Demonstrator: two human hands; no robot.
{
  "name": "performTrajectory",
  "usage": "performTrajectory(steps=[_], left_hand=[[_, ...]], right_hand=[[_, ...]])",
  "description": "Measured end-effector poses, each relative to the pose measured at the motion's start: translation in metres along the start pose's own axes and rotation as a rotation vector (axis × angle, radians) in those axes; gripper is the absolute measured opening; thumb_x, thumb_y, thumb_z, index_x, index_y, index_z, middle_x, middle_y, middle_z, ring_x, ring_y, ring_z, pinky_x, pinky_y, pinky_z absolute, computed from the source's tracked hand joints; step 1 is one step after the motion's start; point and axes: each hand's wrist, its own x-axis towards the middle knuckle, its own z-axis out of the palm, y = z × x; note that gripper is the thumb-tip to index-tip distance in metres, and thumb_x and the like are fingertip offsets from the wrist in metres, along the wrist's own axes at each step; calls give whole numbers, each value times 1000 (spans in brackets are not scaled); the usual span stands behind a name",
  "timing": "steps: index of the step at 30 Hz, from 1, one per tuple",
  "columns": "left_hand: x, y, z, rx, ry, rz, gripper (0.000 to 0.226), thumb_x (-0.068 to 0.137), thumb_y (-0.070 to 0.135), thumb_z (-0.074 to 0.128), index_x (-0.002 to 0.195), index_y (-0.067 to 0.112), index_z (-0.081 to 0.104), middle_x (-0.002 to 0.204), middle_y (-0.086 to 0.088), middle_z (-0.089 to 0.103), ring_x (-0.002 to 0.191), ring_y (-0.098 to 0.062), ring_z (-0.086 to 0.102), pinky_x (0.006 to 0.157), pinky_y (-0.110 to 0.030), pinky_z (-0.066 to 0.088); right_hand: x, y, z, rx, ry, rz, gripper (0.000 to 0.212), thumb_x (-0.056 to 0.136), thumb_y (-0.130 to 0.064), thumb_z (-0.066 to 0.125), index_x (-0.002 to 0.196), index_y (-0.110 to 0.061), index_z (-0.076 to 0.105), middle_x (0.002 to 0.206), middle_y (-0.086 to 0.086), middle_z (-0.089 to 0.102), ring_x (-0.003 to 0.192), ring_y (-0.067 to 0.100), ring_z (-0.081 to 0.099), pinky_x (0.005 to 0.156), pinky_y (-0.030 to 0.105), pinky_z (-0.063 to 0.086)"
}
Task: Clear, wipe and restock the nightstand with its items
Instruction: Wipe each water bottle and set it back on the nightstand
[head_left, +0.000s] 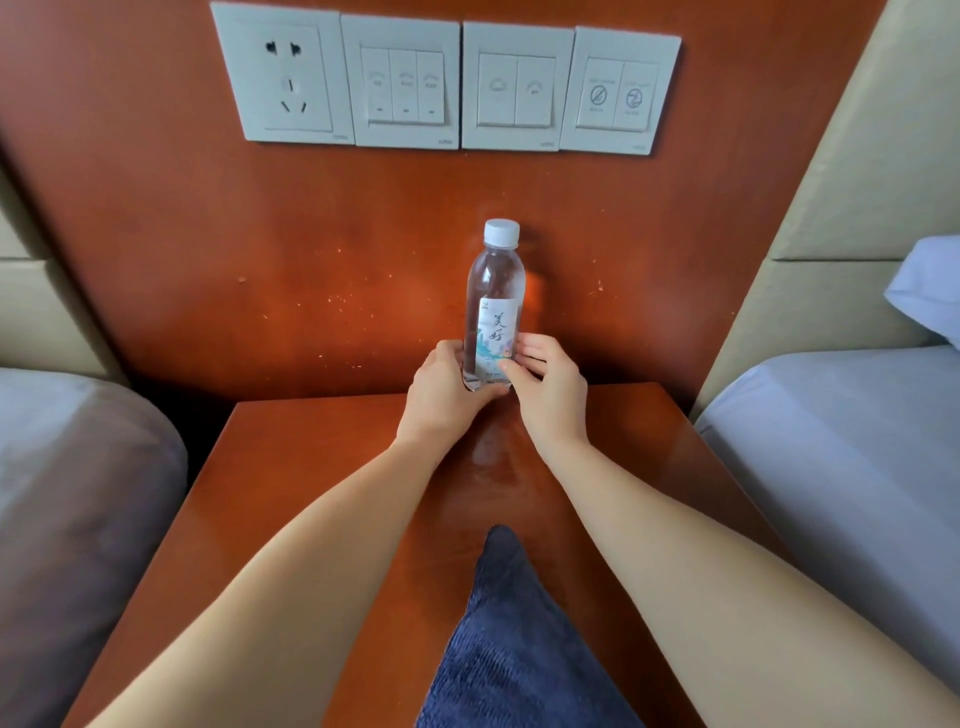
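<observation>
- Desk (311, 493): one, its reddish top is mostly bare. I judge the clearing and wiping done and the restocking just begun, since only one item is going back.
- Switch plates (400, 83): four in a row on the wooden wall behind, one a socket and three with rocker switches. They sit well above the desk, so I keep the bottle low and away from them.
- Cloth (519, 649): one, dark blue, lying on the near part of the desk between my forearms. It is set aside there so both hands are free.
- Bottle (496, 291): one, clear with a printed label, upright at the back edge of the desk, middle of its width. My hands hide its base, so I cannot tell whether it already stands on the wood.
- Left hand (441, 384): fingers curled round the bottle's lower part, steadying it.
- Right hand (550, 384): fingertips and thumb pinching the label side, probably to turn the label forward.
- Cap (502, 232): one, white, screwed on.
</observation>
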Motion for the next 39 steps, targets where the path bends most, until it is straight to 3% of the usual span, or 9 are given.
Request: performTrajectory(steps=[3,8,12,17,21,25,31,35,39], left_hand=[[-3,1,-3,-17,38,-7,93,67,46,86,139,9,41,135,-4,51,124,-17,51,102,-29,44],[-17,4,-13,-56,133,-13,93,70,42,85,143,10,37,141,-4,45,130,-15,44,98,-18,33],[-37,8,-24,105,23,89,85,78,48,76,146,14,37,146,-2,44,132,-16,44,99,-21,33],[-46,14,-63,336,-85,106,84,86,54,65,151,14,30,155,-6,35,145,-24,29,121,-38,19],[-58,21,-79,466,-244,97,90,91,55,56,156,12,13,161,-8,20,151,-19,8,121,-38,0],[-74,26,-94,633,-331,142,91,93,58,49,156,12,5,164,-5,9,151,-16,0,121,-40,-5],[-110,41,-122,690,-345,154,91,93,58,50,156,12,4,164,-4,6,151,-16,0,121,-41,-5],[-142,51,-141,680,-325,154,87,93,56,50,156,13,8,163,-4,12,151,-17,6,122,-42,0],[-184,61,-157,658,-262,157,75,93,51,54,152,17,24,154,-5,35,139,-23,37,120,-42,15]], right_hand=[[-3,-2,-1,30,22,33,55,84,-16,76,134,-10,55,129,3,63,117,10,59,97,14,44],[-20,-6,-11,23,10,76,52,87,-18,73,136,-13,55,131,3,62,119,11,58,89,7,40],[-32,-11,-16,-62,-10,66,48,89,-19,71,134,-12,57,129,4,64,117,12,61,89,11,42],[-45,-21,-26,-274,-132,85,55,90,-26,68,141,-14,49,139,5,56,130,21,51,109,36,41],[-48,-46,-45,-465,-257,101,65,93,-34,64,149,-14,38,149,5,46,138,24,40,110,35,34],[-60,-68,-59,-626,-378,69,72,94,-40,60,154,-17,27,155,6,36,143,26,32,113,38,30],[-96,-95,-69,-737,-529,42,76,96,-46,55,156,-23,16,161,16,13,148,33,15,119,47,16],[-120,-109,-77,-700,-522,8,71,93,-46,57,154,-23,27,156,15,30,144,33,28,116,46,26],[-153,-123,-86,-623,-491,-27,62,90,-38,64,146,-19,42,143,6,52,131,26,48,107,40,40]])
